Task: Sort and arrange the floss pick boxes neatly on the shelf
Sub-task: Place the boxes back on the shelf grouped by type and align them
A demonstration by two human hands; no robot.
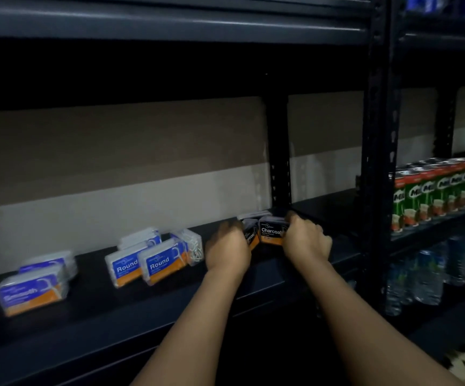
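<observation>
On the dark shelf [170, 302] stand floss pick boxes in three groups. At the left are blue "Smooth" boxes [30, 295]. In the middle are blue "Round" boxes [161, 264], with a clear box turned sideways [193, 245] behind them. At the right are black "Charcoal" boxes. My left hand [227, 247] grips the left Charcoal box [252, 236], which is turned at an angle. My right hand [306, 239] grips the right Charcoal box [270, 231], whose label faces me. More boxes stand behind these two, mostly hidden.
A black upright post [376, 162] bounds the shelf bay on the right. Beyond it stands a row of green Milo cartons [432, 193], with water bottles [426, 274] on the shelf below. Another shelf board [170, 23] hangs overhead.
</observation>
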